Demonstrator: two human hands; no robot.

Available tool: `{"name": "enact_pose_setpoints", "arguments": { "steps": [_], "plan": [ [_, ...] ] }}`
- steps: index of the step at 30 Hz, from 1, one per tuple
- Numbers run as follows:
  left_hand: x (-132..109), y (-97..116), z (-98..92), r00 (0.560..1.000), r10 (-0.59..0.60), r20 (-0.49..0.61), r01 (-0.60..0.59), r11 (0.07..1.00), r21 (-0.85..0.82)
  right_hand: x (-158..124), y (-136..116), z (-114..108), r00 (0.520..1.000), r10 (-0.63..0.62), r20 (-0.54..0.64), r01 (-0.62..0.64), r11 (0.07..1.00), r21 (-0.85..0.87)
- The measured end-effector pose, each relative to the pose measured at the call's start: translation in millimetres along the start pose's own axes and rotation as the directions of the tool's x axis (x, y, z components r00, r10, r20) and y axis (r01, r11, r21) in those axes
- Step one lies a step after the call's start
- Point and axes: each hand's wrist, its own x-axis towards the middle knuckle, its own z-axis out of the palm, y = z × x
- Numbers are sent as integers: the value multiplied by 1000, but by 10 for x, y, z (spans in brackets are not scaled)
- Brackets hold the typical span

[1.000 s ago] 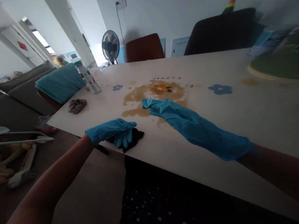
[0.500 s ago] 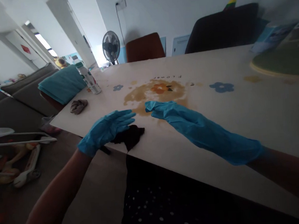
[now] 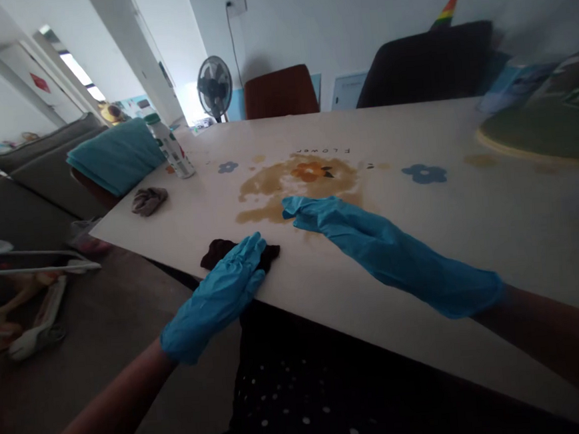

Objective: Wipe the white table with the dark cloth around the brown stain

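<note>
I'm pressing my left hand (image 3: 215, 296) flat, fingers outstretched, on the dark cloth (image 3: 222, 251) at the table's (image 3: 471, 229) near edge, resting my right hand (image 3: 372, 250) open, gripping nothing, beside the brown spill (image 3: 287, 184).

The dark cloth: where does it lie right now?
The dark cloth lies at the table's near edge, under the left hand's fingertips, just left of the brown spill.
</note>
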Motion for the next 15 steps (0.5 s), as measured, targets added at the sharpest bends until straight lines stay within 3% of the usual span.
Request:
{"name": "enact_pose_setpoints", "arguments": {
  "steps": [3, 5, 6, 7, 9, 10, 12, 15],
  "plan": [
    [-21, -125, -44, 999, 30, -12, -30, 1000, 8, 107, 146, 99, 1000, -24, 20, 25, 999, -37],
    [23, -241, -254, 983, -30, -183, 19, 998, -58, 202, 217, 225, 990, -75, 120, 83, 994, -65],
    [48, -317, -399, 945, -92, -314, 59, 992, -115, 251, 234, 302, 977, -100, 188, 115, 991, -71],
    [72, -409, -560, 879, -165, -448, 91, 979, -183, 300, 238, 388, 959, -118, 257, 140, 988, -69],
    [110, -638, -899, 711, -294, -639, 107, 943, -315, 413, 216, 582, 919, -144, 367, 174, 984, -49],
    [126, -772, -1059, 648, -329, -687, 102, 931, -349, 482, 199, 690, 897, -159, 413, 193, 980, -43],
    [160, -1047, -1327, 595, -351, -723, 94, 924, -371, 658, 168, 925, 849, -203, 488, 265, 962, -60],
    [251, -1394, -1535, 620, -312, -719, 87, 939, -333, 1000, 157, 1300, 798, -274, 537, 409, 901, -148]
  ]
}}
